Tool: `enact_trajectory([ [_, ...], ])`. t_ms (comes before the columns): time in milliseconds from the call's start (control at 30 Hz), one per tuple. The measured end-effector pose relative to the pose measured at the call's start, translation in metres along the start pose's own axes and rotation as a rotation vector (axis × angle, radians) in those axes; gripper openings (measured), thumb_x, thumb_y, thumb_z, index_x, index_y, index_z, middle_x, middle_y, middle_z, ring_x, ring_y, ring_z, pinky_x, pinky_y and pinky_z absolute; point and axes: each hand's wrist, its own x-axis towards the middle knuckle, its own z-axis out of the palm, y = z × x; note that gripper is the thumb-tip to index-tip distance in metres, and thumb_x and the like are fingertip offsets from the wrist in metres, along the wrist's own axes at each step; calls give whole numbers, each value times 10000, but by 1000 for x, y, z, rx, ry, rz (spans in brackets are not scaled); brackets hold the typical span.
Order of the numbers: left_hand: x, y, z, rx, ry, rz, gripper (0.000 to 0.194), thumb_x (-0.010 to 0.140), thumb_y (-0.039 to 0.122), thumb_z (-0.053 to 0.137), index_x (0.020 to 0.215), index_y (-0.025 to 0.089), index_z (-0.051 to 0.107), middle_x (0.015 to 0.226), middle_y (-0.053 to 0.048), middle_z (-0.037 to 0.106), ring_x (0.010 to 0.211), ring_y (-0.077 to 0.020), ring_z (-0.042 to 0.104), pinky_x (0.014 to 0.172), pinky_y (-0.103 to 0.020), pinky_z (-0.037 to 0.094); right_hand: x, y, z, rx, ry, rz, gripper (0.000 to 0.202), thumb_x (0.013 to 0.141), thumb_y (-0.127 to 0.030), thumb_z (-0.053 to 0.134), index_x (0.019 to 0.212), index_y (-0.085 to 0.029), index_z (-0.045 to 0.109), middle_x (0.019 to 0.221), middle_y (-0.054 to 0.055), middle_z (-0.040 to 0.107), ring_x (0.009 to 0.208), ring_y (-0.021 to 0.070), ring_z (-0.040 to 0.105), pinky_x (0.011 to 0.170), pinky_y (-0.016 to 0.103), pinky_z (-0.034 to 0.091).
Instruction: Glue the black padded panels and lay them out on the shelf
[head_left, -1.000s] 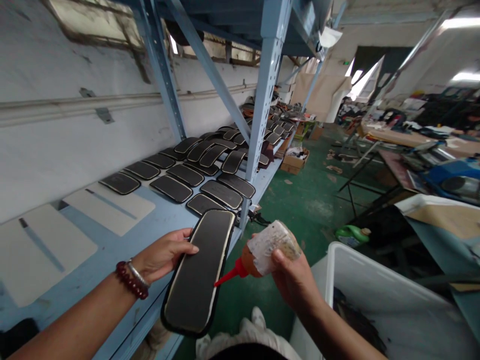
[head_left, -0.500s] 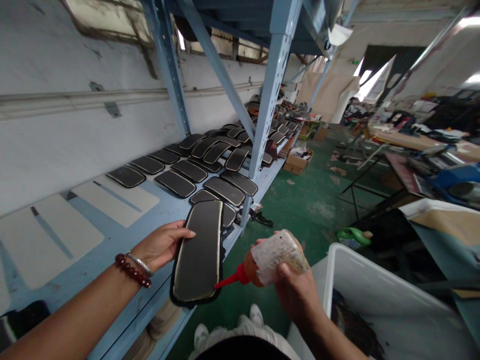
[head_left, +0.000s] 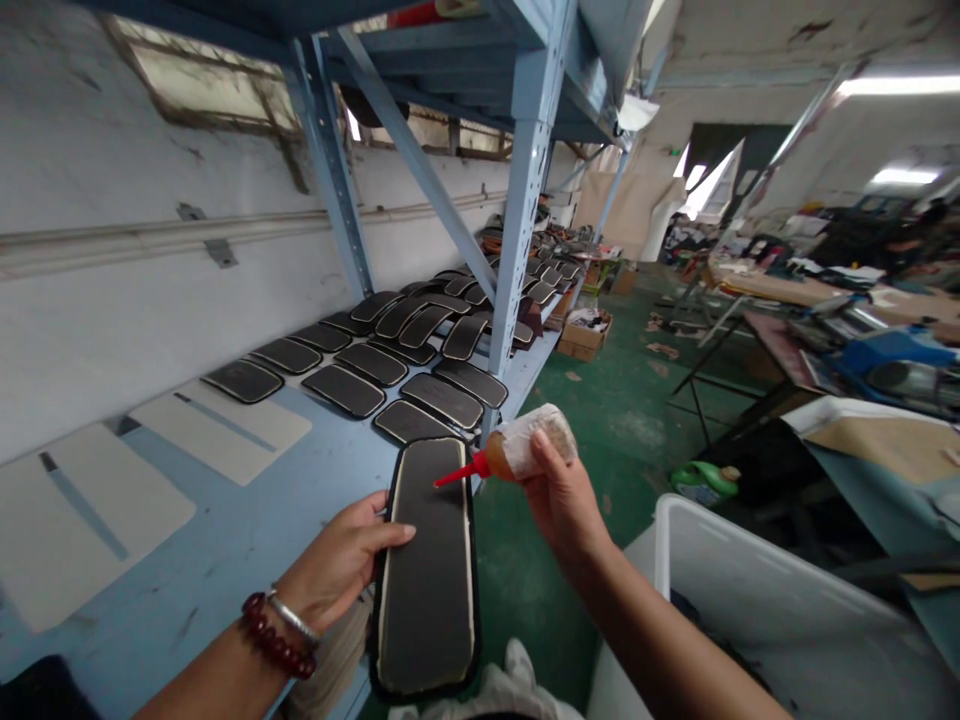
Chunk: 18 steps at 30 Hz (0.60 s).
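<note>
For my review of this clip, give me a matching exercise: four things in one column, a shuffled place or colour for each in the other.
Things
1. bottle
2. nearest panel
3. beads
4. jug

Places or colours
A. green
B. in the left hand
C. dark red
D. in the right hand

Pairs: 1-D, 2-B, 3-C, 4-A

The panel (head_left: 427, 590) is black outlined in cream, nozzle (head_left: 466, 468) red, bottle (head_left: 525, 443) white and seemingly amber.
</note>
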Motion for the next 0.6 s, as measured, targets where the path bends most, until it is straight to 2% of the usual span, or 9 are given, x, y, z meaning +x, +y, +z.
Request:
enact_trajectory([
  [167,-1,1,2,3,14,6,424,622,107,812,1013,137,652,853,-120,812,747,-279,759,726,-392,598,-5,12,-2,-46,-28,-37,492,651,-273,879,1080,-221,643,936,-14,697,827,135,633,757,235,522],
  [333,-1,1,-4,26,14,25,429,659,131,800,1061,116,653,967,-161,806,784,-274,754,732,-394,598,-26,16,-11,-102,-144,17,458,699,-298,847,1101,-231,639,947,-10,686,857,148,623,779,245,504],
  [400,-1,2,-5,20,20,32,417,658,130,797,1053,117,665,987,-155,804,813,-275,752,752,-395,599,-33,12,-15,-121,-217,86,453,709,-309,839,1106,-226,635,945,-2,681,851,158,621,758,254,504],
  [500,-2,3,-5,10,38,29,385,643,122,798,1013,116,689,907,-128,811,764,-258,751,737,-379,603,-35,1,-20,-171,-301,170,469,707,-320,836,1114,-213,628,946,15,682,835,179,626,737,279,508],
  [600,-4,5,-1,0,23,9,366,633,120,801,984,118,699,858,-123,808,725,-266,747,695,-388,606,-24,-12,-18,-203,-275,76,512,671,-308,859,1116,-220,624,957,14,690,862,195,637,781,303,511],
])
